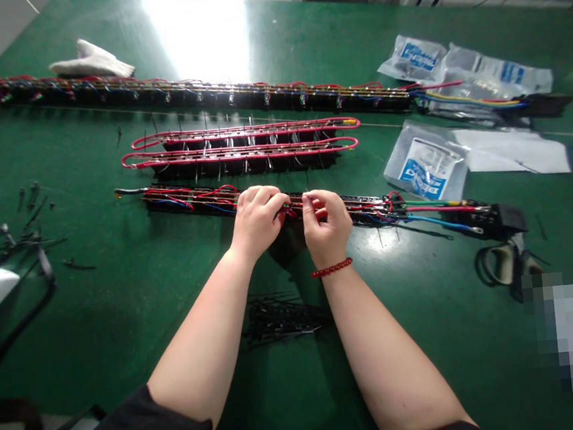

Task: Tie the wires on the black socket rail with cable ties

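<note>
A long black wiring strip [189, 198] with red, blue and brown wires lies across the green table. My left hand [261, 217] rests on its middle, fingers curled round the wires; what they pinch is hidden. Just to the right, my right hand [324, 222] is closed, thumb and index finger pressed together over the same strip. Whatever is between those fingertips is too small to make out. Green, red and blue cables [436, 209] come out of the strip's right end. Between my forearms lies a pile of black cable ties [285, 317].
Beyond the strip are two shorter strips with red loops [245, 153] and a longer wired strip [205, 91]. Plastic bags [425, 163], white paper [511, 150] and scissors [501, 264] lie right. A glove [92, 60] is at the back left; scattered black pieces [30, 237] are left.
</note>
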### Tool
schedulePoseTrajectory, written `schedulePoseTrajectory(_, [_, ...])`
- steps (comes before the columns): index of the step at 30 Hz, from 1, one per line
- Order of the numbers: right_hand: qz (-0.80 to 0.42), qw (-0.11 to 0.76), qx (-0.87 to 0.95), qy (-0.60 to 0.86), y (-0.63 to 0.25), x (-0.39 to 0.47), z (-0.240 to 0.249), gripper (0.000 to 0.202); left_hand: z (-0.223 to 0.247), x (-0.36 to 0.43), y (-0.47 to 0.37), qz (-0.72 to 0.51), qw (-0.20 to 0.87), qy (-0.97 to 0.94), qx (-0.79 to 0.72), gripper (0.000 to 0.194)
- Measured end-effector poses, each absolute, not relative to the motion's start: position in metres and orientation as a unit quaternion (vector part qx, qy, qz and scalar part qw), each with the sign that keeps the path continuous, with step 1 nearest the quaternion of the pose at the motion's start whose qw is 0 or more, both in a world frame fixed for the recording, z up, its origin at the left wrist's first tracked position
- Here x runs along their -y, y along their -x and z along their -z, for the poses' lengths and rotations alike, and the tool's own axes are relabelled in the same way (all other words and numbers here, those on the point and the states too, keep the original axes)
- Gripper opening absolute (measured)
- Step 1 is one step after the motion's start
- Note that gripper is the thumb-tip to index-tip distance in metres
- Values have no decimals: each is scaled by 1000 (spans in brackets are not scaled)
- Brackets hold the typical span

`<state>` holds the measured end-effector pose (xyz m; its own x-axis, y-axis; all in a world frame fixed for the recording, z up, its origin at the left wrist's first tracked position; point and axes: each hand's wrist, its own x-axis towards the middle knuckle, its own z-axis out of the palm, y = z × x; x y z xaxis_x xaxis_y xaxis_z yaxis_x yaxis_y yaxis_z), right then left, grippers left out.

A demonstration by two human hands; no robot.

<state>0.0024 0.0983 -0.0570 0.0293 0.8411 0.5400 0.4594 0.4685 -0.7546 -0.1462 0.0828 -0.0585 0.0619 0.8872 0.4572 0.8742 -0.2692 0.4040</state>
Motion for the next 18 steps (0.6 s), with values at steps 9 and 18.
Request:
schedulePoseTrajectory(9, [-233, 506, 680, 477, -3, -103, 64, 10, 59, -83, 147, -313, 10, -735, -601, 26])
schedulePoseTrajectory(18, [-239, 468, 702, 481, -3, -105, 63, 16, 55, -80, 147, -272, 13, -749, -604, 33])
